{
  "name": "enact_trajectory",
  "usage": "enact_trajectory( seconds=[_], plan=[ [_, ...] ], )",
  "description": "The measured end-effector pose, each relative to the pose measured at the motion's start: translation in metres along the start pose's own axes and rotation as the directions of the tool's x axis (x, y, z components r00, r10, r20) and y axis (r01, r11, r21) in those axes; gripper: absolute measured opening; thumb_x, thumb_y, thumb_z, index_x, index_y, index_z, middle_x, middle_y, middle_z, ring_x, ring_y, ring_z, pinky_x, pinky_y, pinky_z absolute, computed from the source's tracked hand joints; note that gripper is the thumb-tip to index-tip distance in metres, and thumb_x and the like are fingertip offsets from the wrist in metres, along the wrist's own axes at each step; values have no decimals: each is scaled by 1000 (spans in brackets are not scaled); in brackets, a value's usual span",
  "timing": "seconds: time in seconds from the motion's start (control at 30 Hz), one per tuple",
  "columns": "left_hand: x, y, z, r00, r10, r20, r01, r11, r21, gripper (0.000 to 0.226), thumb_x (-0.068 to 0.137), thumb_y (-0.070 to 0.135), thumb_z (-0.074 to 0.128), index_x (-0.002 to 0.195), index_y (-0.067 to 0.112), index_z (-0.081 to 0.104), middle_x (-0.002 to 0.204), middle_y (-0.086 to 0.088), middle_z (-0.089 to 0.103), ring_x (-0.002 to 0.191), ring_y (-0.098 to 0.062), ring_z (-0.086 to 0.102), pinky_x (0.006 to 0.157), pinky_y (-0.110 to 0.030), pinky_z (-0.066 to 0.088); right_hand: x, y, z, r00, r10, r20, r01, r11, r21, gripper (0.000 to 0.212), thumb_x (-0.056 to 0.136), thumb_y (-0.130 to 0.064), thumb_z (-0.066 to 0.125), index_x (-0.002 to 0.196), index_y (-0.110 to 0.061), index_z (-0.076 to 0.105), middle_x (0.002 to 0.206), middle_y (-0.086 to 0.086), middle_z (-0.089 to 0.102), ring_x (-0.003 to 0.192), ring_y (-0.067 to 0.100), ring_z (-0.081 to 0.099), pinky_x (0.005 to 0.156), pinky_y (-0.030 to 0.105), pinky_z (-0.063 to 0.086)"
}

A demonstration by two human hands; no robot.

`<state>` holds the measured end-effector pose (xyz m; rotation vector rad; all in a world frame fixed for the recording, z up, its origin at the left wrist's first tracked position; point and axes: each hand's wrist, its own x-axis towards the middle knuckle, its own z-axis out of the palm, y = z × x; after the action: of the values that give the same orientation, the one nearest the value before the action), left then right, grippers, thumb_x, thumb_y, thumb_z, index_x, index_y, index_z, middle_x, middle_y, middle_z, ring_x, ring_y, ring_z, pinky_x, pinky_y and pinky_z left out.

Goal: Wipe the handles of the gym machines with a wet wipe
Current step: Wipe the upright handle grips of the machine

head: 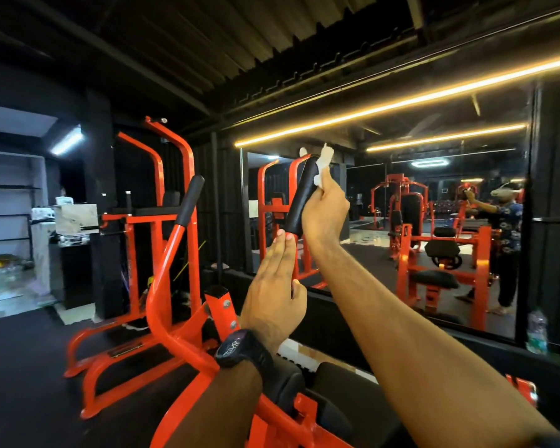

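Note:
A black foam handle (301, 195) tops the orange arm of the machine right in front of me. My right hand (325, 210) grips this handle from its right side and pinches a crumpled white wet wipe (324, 163) against its upper end. My left hand (277, 286), a black watch on its wrist, lies flat with straight fingers along the orange bar (293, 250) just below the black grip. A second black handle (191, 202) stands untouched on the matching arm to the left.
Another orange machine (143, 221) stands behind on the left, with shelves (10, 215) beyond it. A large wall mirror (434, 221) on the right reflects more orange machines and a person. A plastic bottle (537, 331) stands by the mirror. Black seat pads (324, 383) lie below my arms.

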<state>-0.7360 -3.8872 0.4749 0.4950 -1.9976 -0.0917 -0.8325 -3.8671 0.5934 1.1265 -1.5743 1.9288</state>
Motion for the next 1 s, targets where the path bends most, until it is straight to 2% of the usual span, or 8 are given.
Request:
enact_trajectory(
  seconds=[0.17,0.3,0.4,0.5,0.6,0.7,0.87,1.0],
  plan=[
    [-1,-1,0,1000,3,2,-3,1000,-7,77,95,9,52,159,23,13,160,19,-3,145,10,-5,117,-10,0,-3,2,-7,999,4,34,0,992,-127,19,105,-5,39,108,-7,58,79,-4,54,61,3,50,50,6,42],
    [-1,1,0,1000,-6,-7,6,1000,-30,78,91,6,54,159,18,18,162,14,4,147,6,0,122,-19,9,-32,7,-10,995,57,76,-51,996,-75,22,102,-6,41,90,-10,58,75,-2,60,62,6,58,47,11,43],
    [-1,1,0,1000,-2,-9,2,1000,-25,77,91,5,55,159,17,19,164,10,7,149,3,4,122,-21,12,-16,2,-12,960,258,108,-272,950,151,28,99,-4,42,77,-12,58,70,1,58,59,8,54,44,11,37],
    [-2,2,0,1000,-11,-27,11,1000,-12,78,89,3,55,159,15,21,163,11,6,149,0,7,123,-24,14,-19,4,-11,928,324,185,-361,904,227,25,98,-6,42,84,-3,63,77,10,65,66,16,60,57,30,51],
    [-3,4,-1,1000,-13,-27,12,1000,-25,81,87,1,57,159,17,22,161,14,7,151,-1,9,124,-28,17,-39,12,-12,954,248,169,-278,943,184,24,98,-4,42,88,-1,64,80,13,66,71,21,60,68,40,50],
    [-2,3,-1,998,-34,-43,32,998,-58,80,86,0,60,157,16,28,159,16,12,151,-3,16,123,-29,21,-52,-1,-14,976,199,83,-209,968,142,25,100,-1,39,100,-2,64,89,18,67,76,25,61,65,27,48],
    [-2,5,-4,999,-4,-33,1,997,-76,78,89,12,68,156,14,29,156,15,12,150,-4,17,122,-23,17,-73,-3,-18,978,178,109,-188,978,89,20,99,-4,44,101,-7,64,73,-9,56,75,13,62,66,18,49],
    [-2,4,-3,999,-38,-20,36,996,-78,80,89,7,65,157,20,26,160,14,14,150,-3,16,122,-19,15,-62,6,-24,928,-210,308,268,951,-158,43,98,-1,46,141,-4,51,143,15,52,137,27,43,112,34,35]
  ],
)
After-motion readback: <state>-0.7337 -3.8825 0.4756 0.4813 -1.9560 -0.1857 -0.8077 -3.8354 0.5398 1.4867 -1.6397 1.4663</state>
